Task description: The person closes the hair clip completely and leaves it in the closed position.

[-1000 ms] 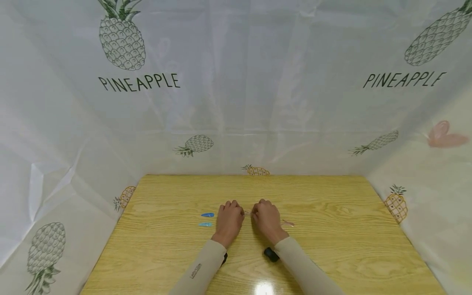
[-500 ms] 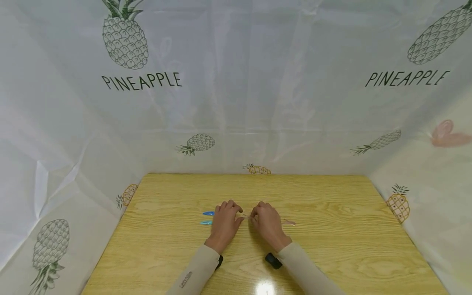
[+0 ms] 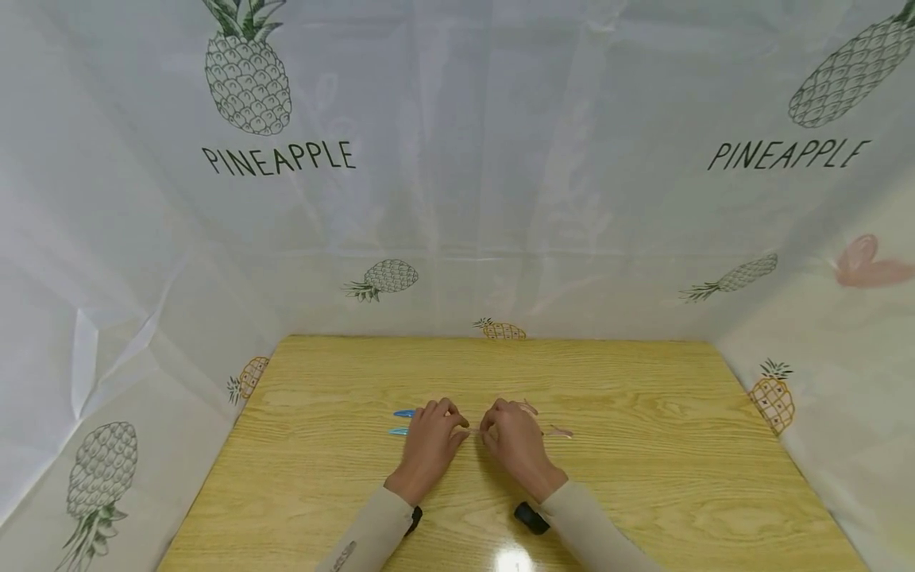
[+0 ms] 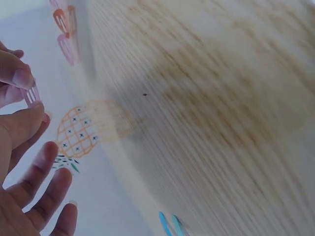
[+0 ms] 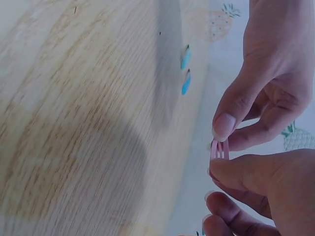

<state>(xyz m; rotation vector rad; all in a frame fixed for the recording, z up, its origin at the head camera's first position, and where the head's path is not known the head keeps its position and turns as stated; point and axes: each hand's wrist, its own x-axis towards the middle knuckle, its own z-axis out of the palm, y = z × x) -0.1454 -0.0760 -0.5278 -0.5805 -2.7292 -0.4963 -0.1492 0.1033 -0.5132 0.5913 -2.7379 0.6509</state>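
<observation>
Hairclip, pink, hung over the desk; I saw left grip and right grip pinched on opposite ends, blue clip lying further left.

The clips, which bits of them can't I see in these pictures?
Pink clip, right wrist view: the pinched parts are hidden by fingers.
Pink clip, head view: too small to show its slots.
Blue clips, left wrist view: cut off by the bottom edge.
Topmost clip, left wrist view: cut off by the top edge.
</observation>
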